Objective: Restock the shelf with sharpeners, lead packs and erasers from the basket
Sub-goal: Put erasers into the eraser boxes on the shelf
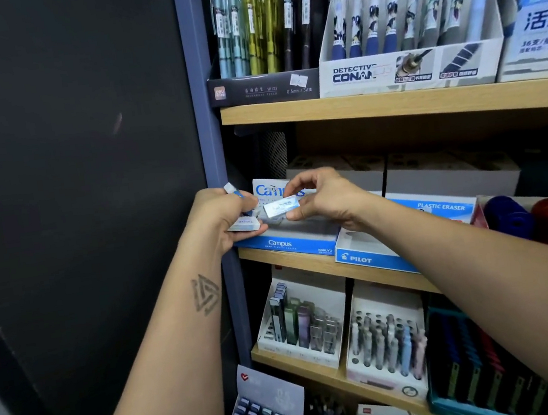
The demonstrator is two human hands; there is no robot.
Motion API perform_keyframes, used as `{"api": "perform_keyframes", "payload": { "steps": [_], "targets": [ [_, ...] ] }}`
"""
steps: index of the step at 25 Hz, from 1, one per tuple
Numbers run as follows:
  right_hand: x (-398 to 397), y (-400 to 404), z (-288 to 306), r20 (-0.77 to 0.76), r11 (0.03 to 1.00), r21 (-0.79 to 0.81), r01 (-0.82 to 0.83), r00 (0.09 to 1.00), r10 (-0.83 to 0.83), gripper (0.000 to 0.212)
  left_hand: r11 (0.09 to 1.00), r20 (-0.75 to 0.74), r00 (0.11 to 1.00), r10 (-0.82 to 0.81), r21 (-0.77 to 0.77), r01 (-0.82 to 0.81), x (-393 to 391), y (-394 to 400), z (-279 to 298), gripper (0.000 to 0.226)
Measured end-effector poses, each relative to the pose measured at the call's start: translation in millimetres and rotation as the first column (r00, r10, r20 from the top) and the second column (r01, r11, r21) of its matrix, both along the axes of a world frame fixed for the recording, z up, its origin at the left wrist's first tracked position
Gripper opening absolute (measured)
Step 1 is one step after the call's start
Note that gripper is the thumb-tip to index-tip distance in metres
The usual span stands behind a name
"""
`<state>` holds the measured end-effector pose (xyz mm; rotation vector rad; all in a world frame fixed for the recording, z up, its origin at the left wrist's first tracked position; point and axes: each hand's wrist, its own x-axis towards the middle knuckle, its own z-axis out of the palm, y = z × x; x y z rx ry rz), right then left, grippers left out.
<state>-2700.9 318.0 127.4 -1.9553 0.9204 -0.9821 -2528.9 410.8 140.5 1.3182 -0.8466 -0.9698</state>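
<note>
The left hand grips several wrapped erasers at the 9 o'clock edge of the blue eraser box on the middle shelf. At its 3 o'clock, the right hand pinches one eraser between thumb and fingers, above the box. A second blue box stands at 4 o'clock.

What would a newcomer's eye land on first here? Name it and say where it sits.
First, the two hands at centre: the right hand pinches a small white-and-blue wrapped eraser, and the left hand grips more of them. They hover over the open blue Campus eraser box on the middle wooden shelf. Next, the white Detective Conan pen display box on the shelf above.
</note>
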Motion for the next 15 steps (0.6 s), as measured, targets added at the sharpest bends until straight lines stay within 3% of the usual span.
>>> {"api": "perform_keyframes", "payload": {
  "steps": [8, 10, 15],
  "targets": [
    [9, -1, -3, -0.282, 0.982, -0.051, 0.184, 0.940, -0.191, 0.030, 0.999, 0.122, 0.993, -0.008, 0.054, 0.001, -4, 2, 0, 0.004],
    [21, -4, -2, -0.331, 0.965, 0.006, 0.264, 0.911, -0.247, 0.034, 0.998, 0.162, 0.987, -0.006, 0.069, -0.006, 1, 3, 2, 0.004],
    [62, -29, -20, -0.335, 0.933, 0.149, 0.328, 0.905, -0.264, 0.080, 0.997, 0.220, 0.975, -0.004, 0.076, -0.013, 7, 4, 8, 0.003]
  ]
}}
